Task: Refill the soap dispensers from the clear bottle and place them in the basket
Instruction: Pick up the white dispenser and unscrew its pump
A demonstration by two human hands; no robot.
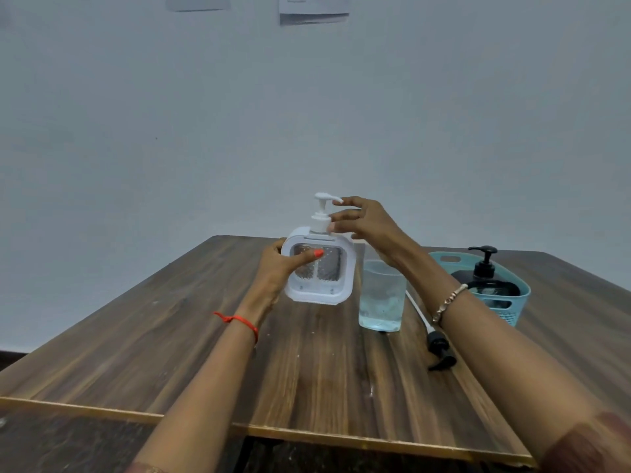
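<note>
Left hand (276, 264) grip wraps white dispenser (317, 288); right hand (365, 223) grip pinches pump collar (321, 221). Risk: right forearm knocks uncapped clear bottle (380, 302) just beneath, spilling onto table (307, 370).

The basket (520, 302) hides the lower part of the black dispenser (485, 264); wall papers (314, 5) are cropped

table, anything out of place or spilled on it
A black pump lies on its side on the table, its white tube pointing toward the clear bottle, which stands beside it with no pump on. I see no puddle.
</note>
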